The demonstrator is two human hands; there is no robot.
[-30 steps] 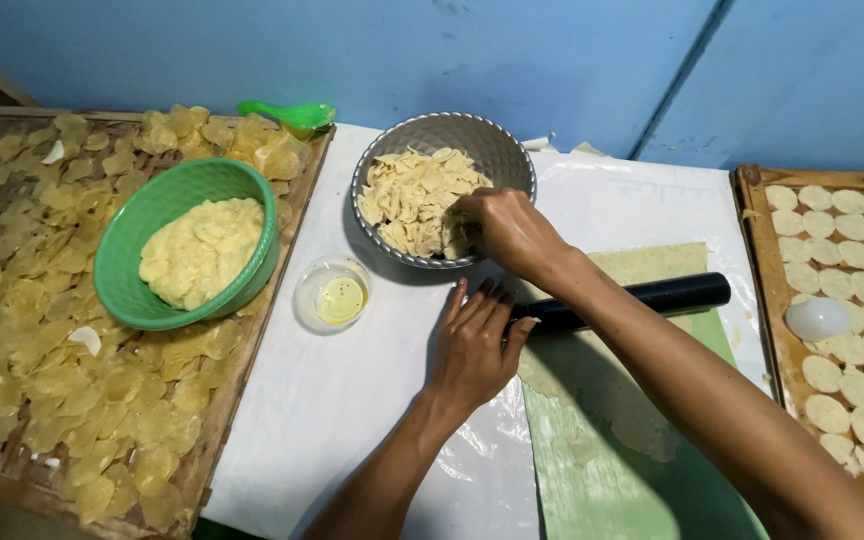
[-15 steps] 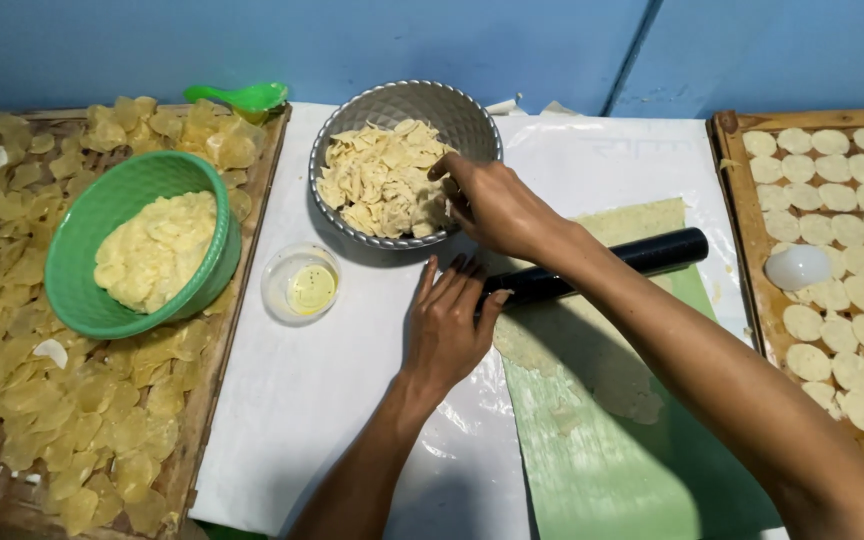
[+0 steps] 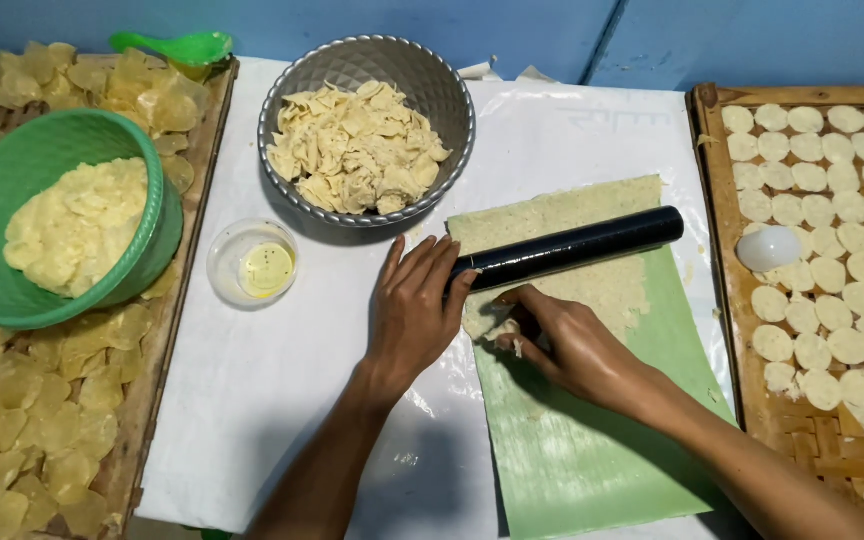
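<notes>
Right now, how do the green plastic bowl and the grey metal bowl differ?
The green plastic bowl sits tilted on the left woven tray; the grey metal bowl stands level on the white sheet. The green bowl holds smooth, pale yellow rounds, the grey bowl ragged, cream scraps. Both are round, roughly half full, and untouched by either hand.

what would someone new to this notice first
Probably the two hands at centre: the left hand rests on the end of a black rolling pin, and the right hand presses a bit of dough onto the green sheet. Behind them sits a grey metal bowl heaped with pale dough scraps, and a green bowl of yellowish slices stands far left.
</notes>
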